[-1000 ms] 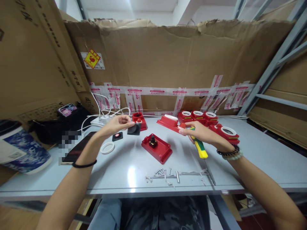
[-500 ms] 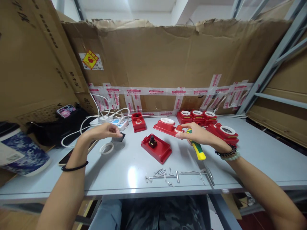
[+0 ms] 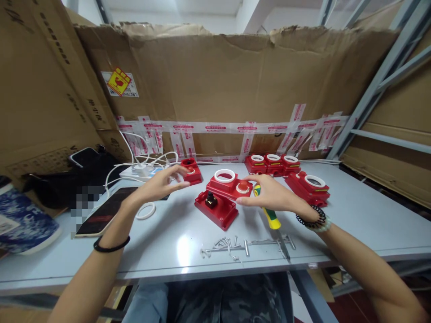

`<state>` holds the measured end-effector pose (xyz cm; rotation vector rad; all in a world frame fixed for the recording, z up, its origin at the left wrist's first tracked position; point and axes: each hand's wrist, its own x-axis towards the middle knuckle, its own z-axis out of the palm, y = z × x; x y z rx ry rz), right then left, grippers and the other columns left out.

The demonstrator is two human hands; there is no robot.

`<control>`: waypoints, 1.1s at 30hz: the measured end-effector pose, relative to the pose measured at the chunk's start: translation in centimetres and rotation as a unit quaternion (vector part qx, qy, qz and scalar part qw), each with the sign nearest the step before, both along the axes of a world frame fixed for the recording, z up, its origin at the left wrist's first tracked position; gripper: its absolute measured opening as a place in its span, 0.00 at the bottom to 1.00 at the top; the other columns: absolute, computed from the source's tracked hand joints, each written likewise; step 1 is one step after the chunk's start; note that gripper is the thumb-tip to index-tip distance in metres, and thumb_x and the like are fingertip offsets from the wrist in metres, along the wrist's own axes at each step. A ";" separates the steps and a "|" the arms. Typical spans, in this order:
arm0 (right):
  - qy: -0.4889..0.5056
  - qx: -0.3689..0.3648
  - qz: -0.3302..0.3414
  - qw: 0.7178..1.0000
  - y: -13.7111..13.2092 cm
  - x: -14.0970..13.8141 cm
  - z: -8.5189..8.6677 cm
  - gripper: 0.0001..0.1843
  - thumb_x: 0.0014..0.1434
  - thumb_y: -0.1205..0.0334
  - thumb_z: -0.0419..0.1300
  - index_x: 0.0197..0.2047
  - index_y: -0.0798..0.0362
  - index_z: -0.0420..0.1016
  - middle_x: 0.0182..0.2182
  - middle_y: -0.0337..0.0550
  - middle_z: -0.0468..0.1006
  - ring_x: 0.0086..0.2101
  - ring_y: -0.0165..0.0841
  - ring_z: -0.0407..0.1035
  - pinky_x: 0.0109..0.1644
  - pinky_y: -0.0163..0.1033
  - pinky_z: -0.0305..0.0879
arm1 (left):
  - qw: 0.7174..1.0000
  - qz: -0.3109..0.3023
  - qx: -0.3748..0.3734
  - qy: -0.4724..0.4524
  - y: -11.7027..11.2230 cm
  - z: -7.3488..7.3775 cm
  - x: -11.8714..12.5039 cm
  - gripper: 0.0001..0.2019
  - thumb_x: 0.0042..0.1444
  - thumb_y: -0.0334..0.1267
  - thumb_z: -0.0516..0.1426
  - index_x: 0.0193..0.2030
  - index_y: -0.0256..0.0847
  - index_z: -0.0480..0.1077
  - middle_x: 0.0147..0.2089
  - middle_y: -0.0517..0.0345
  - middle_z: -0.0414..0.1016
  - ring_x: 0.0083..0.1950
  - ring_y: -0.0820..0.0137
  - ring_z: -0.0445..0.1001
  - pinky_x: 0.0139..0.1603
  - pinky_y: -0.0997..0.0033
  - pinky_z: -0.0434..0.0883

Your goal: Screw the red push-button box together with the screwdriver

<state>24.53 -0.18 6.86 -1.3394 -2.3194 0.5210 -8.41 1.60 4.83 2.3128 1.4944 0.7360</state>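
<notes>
Red cover (image 3: 224, 187) is held over the grey table (image 3: 151, 246), overlapping the far edge of the red base (image 3: 222, 213) in view; whether the two touch is unclear. The right hand (image 3: 267, 193) pinches the cover by its button end, with a screwdriver (image 3: 271, 217) seemingly tucked under the same fingers. The left hand (image 3: 164, 183) has its fingers spread, holding nothing, left of the cover. On the base stands a black switch (image 3: 211, 200); loose screws (image 3: 227, 242) lie nearer the table's front edge. The step appears to be lining up cover and base; the next move probably calls for a steadying left-hand grip.
</notes>
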 end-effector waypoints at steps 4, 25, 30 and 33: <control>-0.066 0.067 0.023 0.995 -0.5 -1.0 0.4 0.35 0.44 0.36 0.62 0.47 0.55 0.74 0.37 0.49 0.79 0.36 0.40 0.71 0.37 0.40 0.62 | 0.990 -0.115 0.063 -0.060 -1.6 0.8 5.6 0.31 0.57 0.52 0.57 0.64 0.49 0.54 0.65 0.50 0.60 0.61 0.59 0.65 0.56 0.60 0.67; 0.439 -0.378 0.030 0.814 4.0 0.0 0.7 0.20 0.53 0.46 0.62 0.26 0.52 0.60 0.14 0.30 0.62 0.12 0.20 0.53 0.13 0.26 0.47 | 0.924 -0.160 0.302 -0.171 -1.5 -1.7 9.0 0.29 0.52 0.46 0.64 0.59 0.40 0.61 0.54 0.44 0.70 0.54 0.59 0.71 0.52 0.57 0.71; 0.333 -0.377 0.093 0.859 1.7 -0.7 1.2 0.28 0.51 0.33 0.56 0.23 0.52 0.63 0.11 0.34 0.64 0.11 0.23 0.57 0.10 0.28 0.49 | 0.886 -0.214 0.383 -0.154 -1.8 -1.8 10.2 0.34 0.50 0.42 0.66 0.61 0.43 0.57 0.58 0.42 0.67 0.62 0.55 0.65 0.59 0.48 0.66; 0.313 -0.426 0.110 0.842 1.1 -1.2 0.9 0.30 0.48 0.31 0.57 0.22 0.52 0.62 0.10 0.33 0.62 0.11 0.22 0.54 0.09 0.28 0.48 | 0.869 -0.257 0.399 -0.144 -1.9 -1.9 10.6 0.34 0.52 0.40 0.64 0.63 0.44 0.54 0.61 0.41 0.64 0.65 0.54 0.61 0.60 0.45 0.64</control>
